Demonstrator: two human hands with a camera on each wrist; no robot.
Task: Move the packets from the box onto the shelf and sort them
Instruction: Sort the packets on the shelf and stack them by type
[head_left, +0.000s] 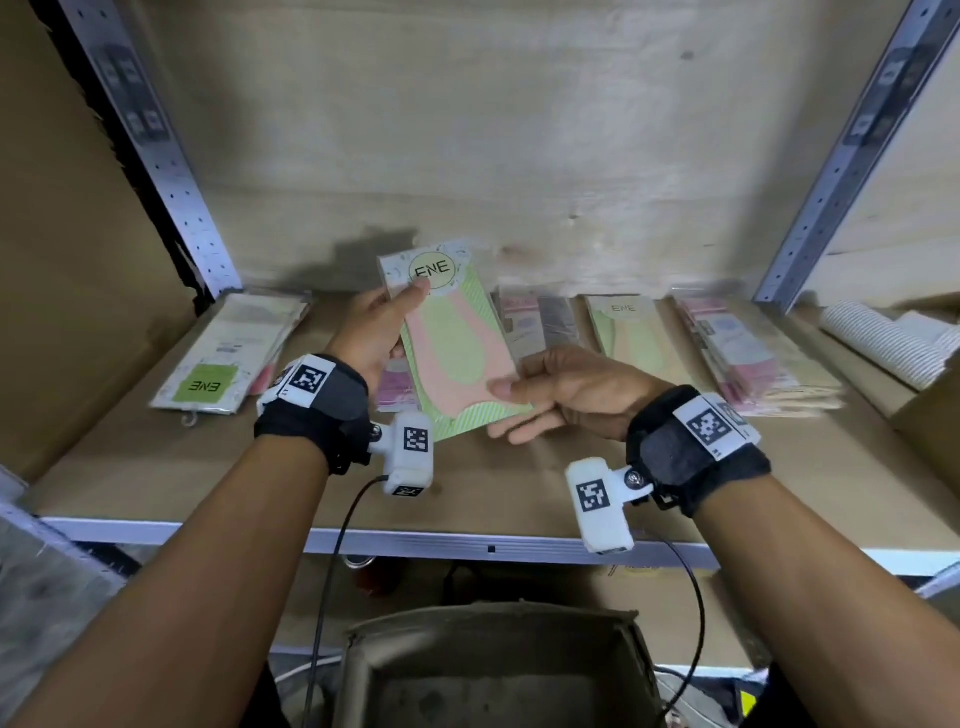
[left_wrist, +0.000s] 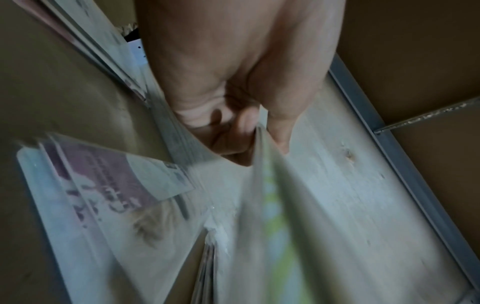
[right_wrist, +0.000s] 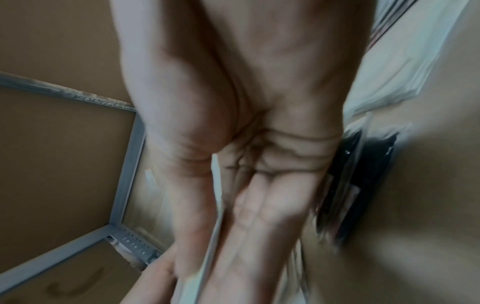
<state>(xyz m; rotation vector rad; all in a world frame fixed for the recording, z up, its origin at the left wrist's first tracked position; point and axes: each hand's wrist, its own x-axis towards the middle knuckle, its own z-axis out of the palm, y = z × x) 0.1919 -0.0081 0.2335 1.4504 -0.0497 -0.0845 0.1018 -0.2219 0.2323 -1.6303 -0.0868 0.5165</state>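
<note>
step: sorting, left hand (head_left: 375, 332) and right hand (head_left: 563, 391) both pinch one green packet (head_left: 457, 343)
next: match it to the green pile (head_left: 631, 332) at 2 o'clock

White striped fabric (head_left: 883, 343) lies at shelf's right end.

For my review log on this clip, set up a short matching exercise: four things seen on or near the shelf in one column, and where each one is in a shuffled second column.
Column one:
1. green and pink ENE packet
2. pile with the green ENE label
3. cardboard box
4. pink packet stack

Column two:
A. below the shelf edge, nearest the camera
B. lying on the shelf's right side
C. held between left hand and right hand
D. lying on the shelf's left side

Pairs: 1-C, 2-D, 3-A, 4-B
</note>
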